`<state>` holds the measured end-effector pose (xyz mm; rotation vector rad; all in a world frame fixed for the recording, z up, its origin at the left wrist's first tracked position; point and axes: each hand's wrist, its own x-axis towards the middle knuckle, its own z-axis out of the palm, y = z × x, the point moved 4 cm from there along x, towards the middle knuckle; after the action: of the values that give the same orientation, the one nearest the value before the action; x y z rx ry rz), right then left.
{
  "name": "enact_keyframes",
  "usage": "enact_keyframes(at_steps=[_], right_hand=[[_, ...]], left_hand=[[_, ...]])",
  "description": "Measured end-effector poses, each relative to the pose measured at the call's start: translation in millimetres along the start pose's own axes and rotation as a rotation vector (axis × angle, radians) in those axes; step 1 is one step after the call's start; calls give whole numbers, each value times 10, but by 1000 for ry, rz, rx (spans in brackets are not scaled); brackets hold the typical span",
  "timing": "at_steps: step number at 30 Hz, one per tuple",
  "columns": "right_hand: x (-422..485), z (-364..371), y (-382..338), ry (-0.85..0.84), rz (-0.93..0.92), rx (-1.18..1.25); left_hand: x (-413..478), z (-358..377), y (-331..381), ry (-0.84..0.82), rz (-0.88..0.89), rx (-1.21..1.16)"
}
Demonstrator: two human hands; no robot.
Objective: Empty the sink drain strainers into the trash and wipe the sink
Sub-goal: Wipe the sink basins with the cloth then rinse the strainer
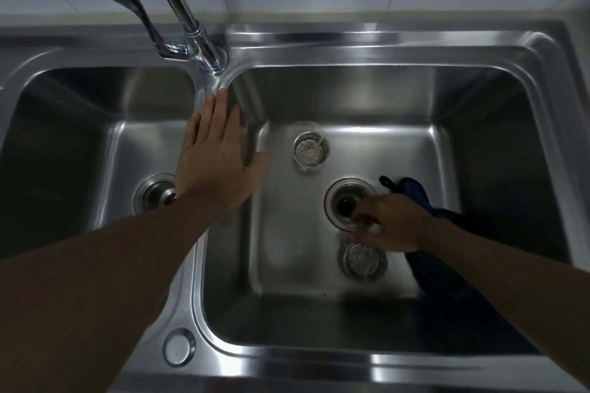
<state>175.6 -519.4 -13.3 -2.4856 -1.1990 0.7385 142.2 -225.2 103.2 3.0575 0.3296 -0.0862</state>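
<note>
Two round perforated metal strainers lie loose on the floor of the right basin (281, 265): one strainer (311, 150) towards the back, the other strainer (365, 260) towards the front. Between them is the open right drain (346, 201). My right hand (392, 223) is down in this basin, its blurred fingertips bunched at the drain's front rim, just above the front strainer. Whether they hold anything is unclear. A dark blue cloth (415, 195) lies to the right of the drain and runs under my right forearm. My left hand (217, 153) rests flat, fingers spread, on the divider between the basins.
The left basin (79, 153) has its own drain fitting (158, 195), partly hidden by my left wrist. A chrome tap (198, 32) with a lever handle (134, 6) stands behind the divider. A round cap (178, 346) sits on the front rim. Tiled wall behind.
</note>
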Motion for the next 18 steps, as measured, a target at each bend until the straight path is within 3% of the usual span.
enact_keyframes(at_steps=[2, 6, 10, 13, 18], right_hand=[[-86, 92, 19, -114, -40, -88], [-35, 158, 31, -155, -65, -145], [177, -15, 111, 65, 29, -30], [375, -266, 302, 313, 292, 106], [653, -413, 573, 445, 751, 187]], left_hand=[[2, 2, 2, 8, 0, -5], [10, 12, 3, 16, -2, 0], [12, 31, -8, 19, 0, 0], [10, 36, -11, 29, 6, -3], [14, 41, -16, 40, 11, 5]])
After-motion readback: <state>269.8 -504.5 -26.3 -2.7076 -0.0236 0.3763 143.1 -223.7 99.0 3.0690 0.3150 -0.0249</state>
